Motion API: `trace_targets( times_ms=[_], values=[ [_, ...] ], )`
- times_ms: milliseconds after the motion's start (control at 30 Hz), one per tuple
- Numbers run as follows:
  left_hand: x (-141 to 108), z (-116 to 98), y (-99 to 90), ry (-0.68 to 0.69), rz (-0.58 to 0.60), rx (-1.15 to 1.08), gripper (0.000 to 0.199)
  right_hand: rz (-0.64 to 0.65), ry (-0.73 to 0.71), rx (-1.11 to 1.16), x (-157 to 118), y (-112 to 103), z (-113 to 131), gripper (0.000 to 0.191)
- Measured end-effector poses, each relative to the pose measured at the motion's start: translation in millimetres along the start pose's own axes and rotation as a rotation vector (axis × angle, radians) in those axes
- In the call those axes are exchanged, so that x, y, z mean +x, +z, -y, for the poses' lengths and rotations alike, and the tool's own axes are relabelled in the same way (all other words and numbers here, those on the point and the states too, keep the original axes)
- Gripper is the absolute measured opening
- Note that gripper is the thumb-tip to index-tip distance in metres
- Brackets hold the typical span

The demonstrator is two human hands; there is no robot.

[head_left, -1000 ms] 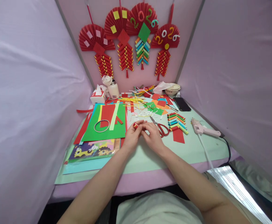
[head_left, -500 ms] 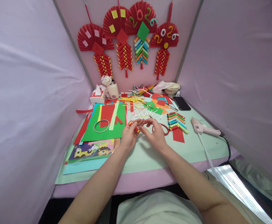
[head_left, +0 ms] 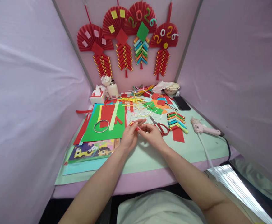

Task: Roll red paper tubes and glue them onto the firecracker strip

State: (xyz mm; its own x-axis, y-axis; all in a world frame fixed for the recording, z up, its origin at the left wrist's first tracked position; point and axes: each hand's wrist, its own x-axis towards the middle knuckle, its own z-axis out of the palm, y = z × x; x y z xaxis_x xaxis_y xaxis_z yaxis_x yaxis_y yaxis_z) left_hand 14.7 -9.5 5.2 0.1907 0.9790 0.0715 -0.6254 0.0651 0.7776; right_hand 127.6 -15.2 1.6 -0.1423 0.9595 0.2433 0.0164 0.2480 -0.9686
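The left hand (head_left: 130,137) holds the red paper tube (head_left: 132,123) between thumb and fingers. The tube's long axis slants rightward and nearer, toward the right hand (head_left: 152,133); whether those fingertips pinch its end cannot be told.

1. The scissors (head_left: 165,130) lie on my table (head_left: 147,161), just beyond and right of my right hand (head_left: 151,134).
2. Left of the scissors, rolled paper (head_left: 138,128) sits in my left hand (head_left: 129,137).
3. Farther left of the scissors, a ring (head_left: 101,132) rests on stacked sheets (head_left: 117,133).
4. Right of the scissors lie paper tubes (head_left: 177,121), then the glue gun (head_left: 199,127).
5. Behind the scissors are paper scraps (head_left: 153,107); behind and right, a phone (head_left: 182,103).
6. Behind and left of the scissors stand a tissue box (head_left: 98,97) and a bottle (head_left: 113,91).
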Motion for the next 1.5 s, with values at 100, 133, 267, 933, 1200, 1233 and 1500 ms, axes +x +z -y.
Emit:
trace_targets(
  times_ms=[100, 133, 267, 933, 1200, 1233, 1500],
  values=[
    [0.2, 0.4, 0.4, 0.005, -0.003, 0.027, 0.023, -0.011, 0.007, 0.033, -0.1, 2.5, 0.3, 0.020],
    [0.3, 0.4, 0.6, 0.002, -0.010, 0.032, 0.023, -0.011, 0.010, 0.053, -0.2, 3.5, 0.3, 0.019],
    [0.7, 0.4, 1.5, -0.023, -0.046, 0.007, 0.021, -0.032, -0.002, 0.052, -1.0, 7.1, 0.3, 0.014],
    [-0.3, 2.4, -3.8, -0.030, -0.325, 0.028, 0.015, -0.241, -0.137, -0.303, 1.1, -7.2, 0.9, 0.021],
    [-2.5, 8.3, 0.6, 0.049, -0.267, 0.116, 0.021, -0.126, -0.338, -0.458, -0.8, -9.4, 4.9, 0.016],
    [-3.1, 9.7, 1.2, 0.059, -0.253, 0.128, 0.021, -0.122, -0.339, -0.473, -1.3, -8.2, 3.7, 0.016],
    [-3.4, 15.8, -1.3, 0.063, -0.210, 0.180, 0.023, -0.101, -0.338, -0.519, -1.7, -7.8, 0.7, 0.017]
  ],
)
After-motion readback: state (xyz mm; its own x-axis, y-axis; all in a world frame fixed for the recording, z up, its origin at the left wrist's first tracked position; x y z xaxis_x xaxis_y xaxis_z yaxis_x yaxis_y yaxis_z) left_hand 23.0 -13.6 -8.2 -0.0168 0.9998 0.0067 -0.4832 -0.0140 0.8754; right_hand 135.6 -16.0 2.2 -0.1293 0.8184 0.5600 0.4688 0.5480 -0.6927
